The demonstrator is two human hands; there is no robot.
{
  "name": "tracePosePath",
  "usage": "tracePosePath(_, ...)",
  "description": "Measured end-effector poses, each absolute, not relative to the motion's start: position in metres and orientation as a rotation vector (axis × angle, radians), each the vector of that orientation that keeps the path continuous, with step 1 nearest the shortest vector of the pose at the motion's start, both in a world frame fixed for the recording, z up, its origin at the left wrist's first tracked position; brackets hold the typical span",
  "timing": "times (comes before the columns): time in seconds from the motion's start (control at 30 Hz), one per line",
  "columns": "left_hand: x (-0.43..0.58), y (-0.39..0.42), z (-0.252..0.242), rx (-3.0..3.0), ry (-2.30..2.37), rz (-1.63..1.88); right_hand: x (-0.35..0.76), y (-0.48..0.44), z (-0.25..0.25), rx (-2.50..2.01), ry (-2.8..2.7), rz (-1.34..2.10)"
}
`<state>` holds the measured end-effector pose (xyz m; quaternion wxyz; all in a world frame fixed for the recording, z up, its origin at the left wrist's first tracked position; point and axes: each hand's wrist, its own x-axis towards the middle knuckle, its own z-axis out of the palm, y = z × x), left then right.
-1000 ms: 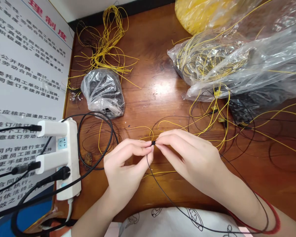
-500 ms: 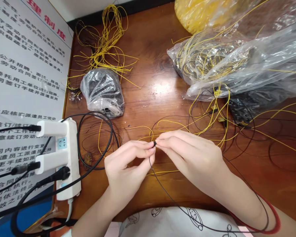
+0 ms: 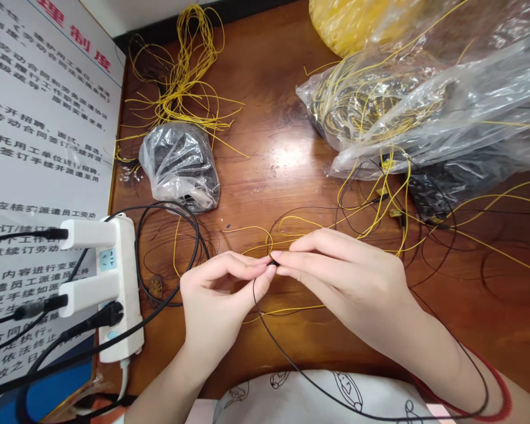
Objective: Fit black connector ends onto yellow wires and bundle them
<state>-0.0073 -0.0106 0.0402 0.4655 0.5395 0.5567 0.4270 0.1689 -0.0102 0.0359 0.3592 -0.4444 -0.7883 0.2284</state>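
My left hand (image 3: 221, 288) and my right hand (image 3: 340, 277) meet at the fingertips over the wooden desk (image 3: 265, 106). Between them they pinch a tiny black piece (image 3: 274, 259), mostly hidden by the fingers. A thin black wire (image 3: 277, 348) runs down from it in a long loop past my right wrist. Thin yellow wires (image 3: 247, 228) lie just behind the fingertips. Neither hand touches them.
A white power strip (image 3: 121, 288) with plugged-in black cords lies left of my left hand. Clear plastic bags (image 3: 380, 112) of yellow wire, a dark bundle in plastic (image 3: 181, 168), and a yellow wire tangle (image 3: 181, 76) lie farther back. A printed notice (image 3: 39, 118) lines the left side.
My fingertips have shifted slightly on the black piece, and the black wire now hangs farther left. The whole scene sits slightly farther left in view.
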Motion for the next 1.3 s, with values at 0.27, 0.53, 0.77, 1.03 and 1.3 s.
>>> tracePosePath(0.27,-0.0075,-0.0120,0.0400,1.299,1.388,1.078,0.1693,-0.0094,0.0397,-1.133,-2.079,0.637)
tracePosePath(0.53,-0.0050,-0.0117,0.0422,1.349,1.415,1.107,0.1702,-0.0109,0.0402,-1.186,-2.061,0.499)
tracePosePath(0.77,-0.0041,-0.0115,0.0419,1.383,1.421,1.115,0.1697,-0.0105,0.0418,-1.209,-2.053,0.503)
tracePosePath(1.03,-0.0055,-0.0128,0.0420,1.389,1.434,1.112,0.1704,-0.0115,0.0404,-1.187,-2.095,0.467)
tracePosePath(1.3,-0.0051,-0.0138,0.0406,1.435,1.420,1.125,0.1704,-0.0136,0.0390,-1.181,-2.140,0.419)
